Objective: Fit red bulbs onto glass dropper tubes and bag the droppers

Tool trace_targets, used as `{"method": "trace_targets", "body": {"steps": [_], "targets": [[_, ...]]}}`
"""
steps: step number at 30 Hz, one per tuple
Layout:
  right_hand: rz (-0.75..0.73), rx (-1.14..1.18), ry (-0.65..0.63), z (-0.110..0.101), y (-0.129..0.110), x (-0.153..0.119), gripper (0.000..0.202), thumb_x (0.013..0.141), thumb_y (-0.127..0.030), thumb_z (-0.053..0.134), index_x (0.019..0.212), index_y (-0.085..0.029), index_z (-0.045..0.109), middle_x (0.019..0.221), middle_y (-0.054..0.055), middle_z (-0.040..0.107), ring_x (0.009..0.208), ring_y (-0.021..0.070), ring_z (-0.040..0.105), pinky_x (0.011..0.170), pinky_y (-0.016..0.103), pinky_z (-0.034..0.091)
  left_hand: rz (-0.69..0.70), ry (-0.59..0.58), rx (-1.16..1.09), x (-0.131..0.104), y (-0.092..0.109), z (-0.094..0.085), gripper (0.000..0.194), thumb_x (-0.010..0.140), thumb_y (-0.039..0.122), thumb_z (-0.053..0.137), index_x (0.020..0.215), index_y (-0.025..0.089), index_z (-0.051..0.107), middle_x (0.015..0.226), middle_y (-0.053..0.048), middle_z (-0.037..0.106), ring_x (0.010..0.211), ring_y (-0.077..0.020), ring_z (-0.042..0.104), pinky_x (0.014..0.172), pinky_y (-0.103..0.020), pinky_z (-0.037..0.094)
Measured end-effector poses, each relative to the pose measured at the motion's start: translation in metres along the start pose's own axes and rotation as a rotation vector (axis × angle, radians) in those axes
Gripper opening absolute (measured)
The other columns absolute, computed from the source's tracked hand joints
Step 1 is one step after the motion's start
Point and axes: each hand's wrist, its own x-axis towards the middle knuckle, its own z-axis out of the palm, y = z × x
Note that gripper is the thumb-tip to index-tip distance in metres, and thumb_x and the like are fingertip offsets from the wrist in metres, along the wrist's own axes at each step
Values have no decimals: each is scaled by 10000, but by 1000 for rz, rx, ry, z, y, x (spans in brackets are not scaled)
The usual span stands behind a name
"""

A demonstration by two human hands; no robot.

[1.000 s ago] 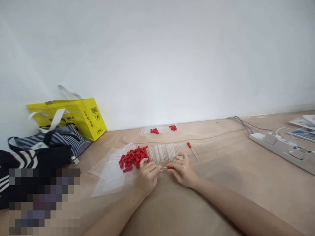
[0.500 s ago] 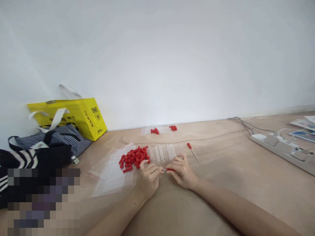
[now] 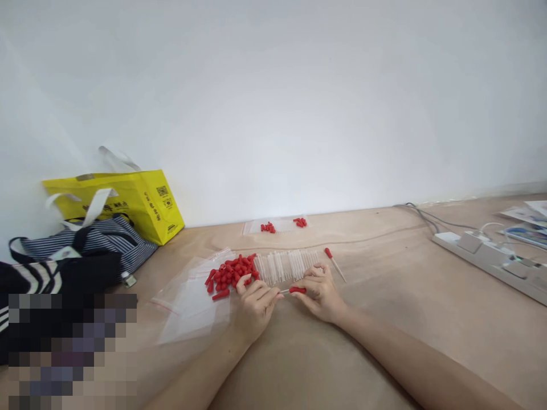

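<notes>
My left hand (image 3: 257, 303) pinches a thin clear dropper tube (image 3: 284, 291) between thumb and fingertips. At the tube's other end is a red rubber bulb (image 3: 298, 290), held by the thumb and fingers of my right hand (image 3: 322, 295). Bulb and tube meet end to end; how deep the tube sits inside cannot be seen. Beyond my hands lies a row of clear tubes (image 3: 280, 266). A heap of red bulbs (image 3: 229, 274) is beside my left hand, partly on clear zip bags (image 3: 192, 304). One dropper with a red bulb (image 3: 333, 262) rests right of the row.
Near the wall lies a clear bag (image 3: 282, 225) with more red bulbs and tubes. A yellow bag (image 3: 158, 199), a striped bag (image 3: 123, 242) and a black bag (image 3: 94, 273) stand at left. A white power strip (image 3: 491, 262) with cables and some papers (image 3: 530, 213) are at right.
My right fingers have shifted slightly to the right and up, so more of the red bulb and the tube shows between my hands. The view has moved a little.
</notes>
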Motion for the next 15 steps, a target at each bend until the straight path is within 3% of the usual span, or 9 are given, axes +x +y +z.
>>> {"method": "trace_targets", "body": {"steps": [15], "targets": [[8, -2, 183, 3, -4, 0, 112, 788, -268, 562, 713, -221, 631, 597, -45, 642, 623, 107, 554, 869, 387, 204, -28, 22, -66, 4, 2, -3, 178, 840, 217, 475, 724, 214, 610, 560, 55, 636, 576, -113, 558, 905, -410, 210]]}}
